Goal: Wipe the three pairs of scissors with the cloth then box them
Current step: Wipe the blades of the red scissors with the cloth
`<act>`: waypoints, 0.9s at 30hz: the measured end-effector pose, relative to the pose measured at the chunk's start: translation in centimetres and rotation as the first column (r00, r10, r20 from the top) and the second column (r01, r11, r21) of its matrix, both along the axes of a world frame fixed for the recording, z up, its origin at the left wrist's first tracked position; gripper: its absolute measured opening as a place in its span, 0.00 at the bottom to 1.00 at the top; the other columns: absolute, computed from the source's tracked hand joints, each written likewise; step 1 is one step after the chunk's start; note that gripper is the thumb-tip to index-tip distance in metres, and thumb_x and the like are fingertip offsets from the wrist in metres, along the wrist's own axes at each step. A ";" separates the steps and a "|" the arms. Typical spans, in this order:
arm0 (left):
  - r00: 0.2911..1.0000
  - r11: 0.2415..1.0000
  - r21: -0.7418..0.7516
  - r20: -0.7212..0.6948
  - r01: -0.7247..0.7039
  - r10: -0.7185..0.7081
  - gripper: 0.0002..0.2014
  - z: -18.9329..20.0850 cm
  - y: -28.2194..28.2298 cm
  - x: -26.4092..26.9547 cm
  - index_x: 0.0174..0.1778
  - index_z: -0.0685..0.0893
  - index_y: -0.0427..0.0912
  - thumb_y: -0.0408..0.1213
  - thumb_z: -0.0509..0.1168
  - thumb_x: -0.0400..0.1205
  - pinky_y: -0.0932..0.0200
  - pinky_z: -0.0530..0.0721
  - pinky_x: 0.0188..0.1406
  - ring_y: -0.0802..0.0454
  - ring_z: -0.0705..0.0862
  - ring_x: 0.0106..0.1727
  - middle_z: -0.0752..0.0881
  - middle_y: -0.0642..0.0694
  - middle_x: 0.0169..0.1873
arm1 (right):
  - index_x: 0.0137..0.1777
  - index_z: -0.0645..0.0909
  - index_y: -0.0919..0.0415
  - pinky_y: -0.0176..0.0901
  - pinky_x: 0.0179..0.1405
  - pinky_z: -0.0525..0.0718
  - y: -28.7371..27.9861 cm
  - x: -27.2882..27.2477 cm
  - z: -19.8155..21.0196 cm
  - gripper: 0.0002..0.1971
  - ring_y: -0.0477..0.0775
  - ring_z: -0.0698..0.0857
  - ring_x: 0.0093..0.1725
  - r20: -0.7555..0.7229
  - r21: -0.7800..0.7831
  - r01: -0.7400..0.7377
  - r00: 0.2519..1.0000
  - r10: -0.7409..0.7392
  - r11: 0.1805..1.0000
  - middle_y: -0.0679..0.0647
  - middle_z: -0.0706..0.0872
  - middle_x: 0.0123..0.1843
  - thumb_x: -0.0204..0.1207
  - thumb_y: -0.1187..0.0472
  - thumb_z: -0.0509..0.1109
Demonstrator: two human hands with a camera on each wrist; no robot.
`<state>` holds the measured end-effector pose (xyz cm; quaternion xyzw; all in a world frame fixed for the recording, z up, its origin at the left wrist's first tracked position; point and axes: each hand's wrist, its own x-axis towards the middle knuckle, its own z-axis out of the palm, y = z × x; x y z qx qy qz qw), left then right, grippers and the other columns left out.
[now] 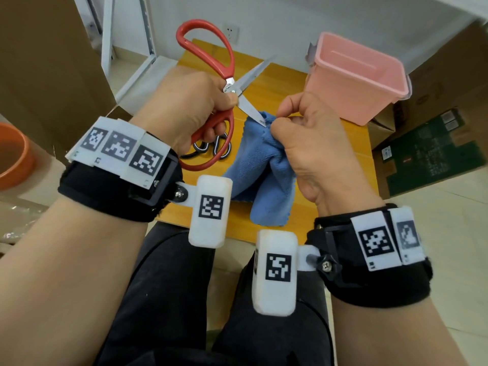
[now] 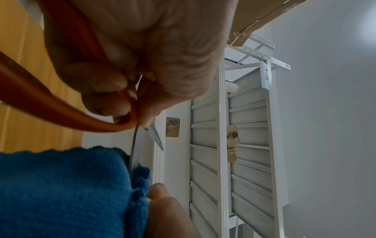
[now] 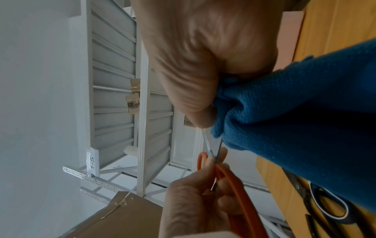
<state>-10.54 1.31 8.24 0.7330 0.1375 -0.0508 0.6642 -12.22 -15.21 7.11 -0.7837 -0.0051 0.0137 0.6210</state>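
**Red pair: blade wipe w/ cloth**

Small wooden table (image 1: 351,159) among cardboard boxes; pink box (image 1: 356,77) at far right, looks empty.

Left hand (image 1: 184,107) grips red scissors (image 1: 211,56) near pivot, blades spread, prob. so each can be wiped singly. Right hand (image 1: 311,143) bunches blue cloth (image 1: 261,165) and pinches it round tip of near blade.

Black-handled scissors (image 1: 211,149) lie on table under left hand, mostly hidden; can't tell if one pair or two. Third pair not clearly id'd. Box interior only partly seen.
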 end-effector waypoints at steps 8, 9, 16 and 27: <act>0.999 1.000 0.018 0.030 -0.017 0.017 0.14 0.1 0.4 0.1 0.62 0.82 0.26 0.29 0.67 0.82 0.62 0.71 0.17 0.52 0.76 0.19 0.76 0.42 0.27 | 0.42 0.75 0.54 0.45 0.27 0.70 -0.4 0.1 0.3 0.13 0.55 0.72 0.27 -0.013 0.032 -0.004 1.000 0.004 0.999 0.57 0.74 0.27 0.76 0.75 0.67; 0.999 1.000 0.009 0.036 -0.015 0.015 0.14 0.2 0.4 0.0 0.62 0.83 0.27 0.29 0.67 0.82 0.62 0.70 0.17 0.52 0.76 0.19 0.76 0.42 0.26 | 0.41 0.74 0.55 0.48 0.29 0.72 -0.3 0.2 0.3 0.13 0.56 0.72 0.29 -0.005 0.044 -0.002 1.000 0.002 0.999 0.60 0.74 0.28 0.77 0.73 0.69; 0.999 1.000 0.017 0.040 0.021 -0.022 0.12 0.0 -0.1 -0.1 0.57 0.82 0.22 0.27 0.68 0.81 0.60 0.68 0.19 0.49 0.76 0.20 0.77 0.36 0.29 | 0.40 0.69 0.52 0.57 0.35 0.73 -0.1 0.2 0.0 0.16 0.59 0.69 0.34 0.007 0.062 -0.011 1.000 0.011 0.998 0.62 0.72 0.32 0.75 0.67 0.74; 0.999 0.999 -0.024 0.026 0.034 -0.033 0.04 -0.1 0.3 0.1 0.41 0.84 0.37 0.27 0.67 0.81 0.61 0.69 0.18 0.49 0.76 0.21 0.76 0.42 0.25 | 0.41 0.71 0.45 0.57 0.37 0.74 -0.5 -0.3 0.5 0.15 0.60 0.72 0.35 0.011 -0.009 -0.106 0.994 0.107 0.994 0.65 0.75 0.35 0.72 0.70 0.65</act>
